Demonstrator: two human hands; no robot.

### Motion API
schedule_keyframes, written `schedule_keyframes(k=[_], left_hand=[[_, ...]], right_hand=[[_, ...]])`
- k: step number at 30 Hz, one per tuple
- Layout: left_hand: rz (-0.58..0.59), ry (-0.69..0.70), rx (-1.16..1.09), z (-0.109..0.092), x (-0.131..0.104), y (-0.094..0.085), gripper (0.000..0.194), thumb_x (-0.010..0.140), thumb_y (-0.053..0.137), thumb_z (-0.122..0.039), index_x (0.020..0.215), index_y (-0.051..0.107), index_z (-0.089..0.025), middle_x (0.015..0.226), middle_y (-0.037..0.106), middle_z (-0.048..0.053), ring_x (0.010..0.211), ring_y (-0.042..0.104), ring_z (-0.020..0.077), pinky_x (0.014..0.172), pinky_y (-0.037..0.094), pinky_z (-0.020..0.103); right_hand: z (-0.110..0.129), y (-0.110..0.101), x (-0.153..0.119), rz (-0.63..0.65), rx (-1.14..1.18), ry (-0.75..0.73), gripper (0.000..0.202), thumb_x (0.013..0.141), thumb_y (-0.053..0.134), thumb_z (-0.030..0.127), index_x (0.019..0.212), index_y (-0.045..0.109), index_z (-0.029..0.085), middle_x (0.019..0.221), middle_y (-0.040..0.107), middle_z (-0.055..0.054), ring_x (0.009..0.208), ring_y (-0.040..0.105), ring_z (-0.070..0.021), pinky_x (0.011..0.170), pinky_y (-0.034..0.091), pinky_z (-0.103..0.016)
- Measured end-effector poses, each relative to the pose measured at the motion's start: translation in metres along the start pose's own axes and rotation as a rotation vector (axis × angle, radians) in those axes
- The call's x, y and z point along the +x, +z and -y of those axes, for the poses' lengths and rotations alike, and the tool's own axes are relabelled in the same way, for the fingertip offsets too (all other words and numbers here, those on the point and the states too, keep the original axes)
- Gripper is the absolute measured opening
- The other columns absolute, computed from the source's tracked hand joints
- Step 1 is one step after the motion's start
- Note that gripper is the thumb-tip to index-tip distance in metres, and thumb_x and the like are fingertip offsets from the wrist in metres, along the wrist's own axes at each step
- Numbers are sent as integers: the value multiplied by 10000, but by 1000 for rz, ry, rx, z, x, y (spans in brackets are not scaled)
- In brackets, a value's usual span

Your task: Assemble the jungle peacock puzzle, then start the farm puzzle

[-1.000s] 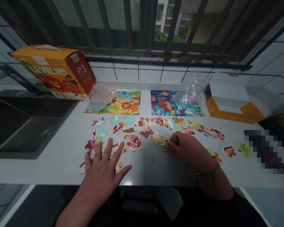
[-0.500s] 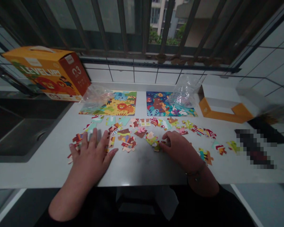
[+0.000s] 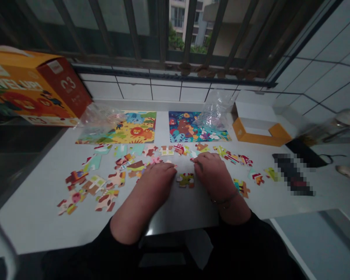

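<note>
Puzzle pieces lie spread over the white counter in the head view. My left hand (image 3: 159, 181) is closed at the middle, its fingertips pressed near a small pale piece (image 3: 168, 162). My right hand (image 3: 212, 171) is closed too, its thumb and fingers pinched beside a light piece (image 3: 194, 154), partly hidden. Between and slightly below the hands lies a green piece (image 3: 186, 180), touched by neither. To the left are a brown and white piece (image 3: 107, 200) and a brown piece with a window (image 3: 93, 184). What my fingers hold is too small to make out.
An orange box (image 3: 55, 91) stands at the back left beside the sink. Two picture sheets, yellow (image 3: 137, 130) and blue (image 3: 182, 126), lie behind the pieces under plastic bags (image 3: 216, 112). An open orange tray (image 3: 256, 134) and a blurred dark object (image 3: 293, 175) are at the right.
My left hand has moved right from the left-hand pieces to the middle and closed, uncovering them. My right hand has come off the green piece. The view has shifted.
</note>
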State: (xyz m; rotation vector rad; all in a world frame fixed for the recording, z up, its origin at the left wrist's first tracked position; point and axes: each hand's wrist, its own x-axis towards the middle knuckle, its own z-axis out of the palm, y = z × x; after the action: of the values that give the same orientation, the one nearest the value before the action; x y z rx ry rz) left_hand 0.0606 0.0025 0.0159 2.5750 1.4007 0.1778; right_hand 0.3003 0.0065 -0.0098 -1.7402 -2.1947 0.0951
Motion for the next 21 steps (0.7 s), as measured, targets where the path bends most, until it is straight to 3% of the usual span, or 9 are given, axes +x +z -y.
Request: schedule_keyframes(k=[2,4,6,11,16,21], left_hand=[[-1,-30,32,4,-4,-2,286,1097,530,-141,1182,801,-173,1295,808,142,1215,756,307,1138,581,534],[-15,-16,39,2,-6,-3,247,1107,558,-190,1143,802,-175,1244,806,141,1178,749,322,1120,573,547],[-28,69,14,-2,-6,0,213,1096,604,-181,1167,804,-190,1284,801,128,1190,735,321,1130,556,542],[12,242,-38,-3,-5,15,193,1066,687,-116,1156,817,-226,1316,810,79,1184,737,287,1098,566,492],[-2,252,-43,2,-9,18,262,1053,701,-90,1222,824,-248,1346,810,77,1236,731,300,1090,573,495],[25,236,-38,-2,-11,13,245,1066,688,-101,1222,815,-243,1293,809,79,1203,729,299,1071,582,484]], right_hand=[[-2,-1,-1,-20,18,36,143,1064,654,252,1061,794,225,1157,769,-130,1115,647,-321,1006,499,-460],[-3,0,-2,-56,5,90,115,1043,706,285,1116,758,213,1184,748,-151,1135,643,-336,984,502,-457],[-3,1,-2,-65,-11,123,173,1058,712,322,1185,719,205,1194,740,-168,1145,641,-349,974,501,-462],[-6,1,0,-23,14,114,65,1069,707,278,1113,703,230,1125,760,-136,1109,668,-335,1004,505,-469],[-6,-5,1,89,128,-70,161,1069,715,208,1218,771,233,1223,789,-118,1170,695,-305,1053,523,-465],[-4,-7,0,172,204,-204,201,1058,738,159,1171,863,269,1224,776,-91,1137,707,-260,1044,543,-425]])
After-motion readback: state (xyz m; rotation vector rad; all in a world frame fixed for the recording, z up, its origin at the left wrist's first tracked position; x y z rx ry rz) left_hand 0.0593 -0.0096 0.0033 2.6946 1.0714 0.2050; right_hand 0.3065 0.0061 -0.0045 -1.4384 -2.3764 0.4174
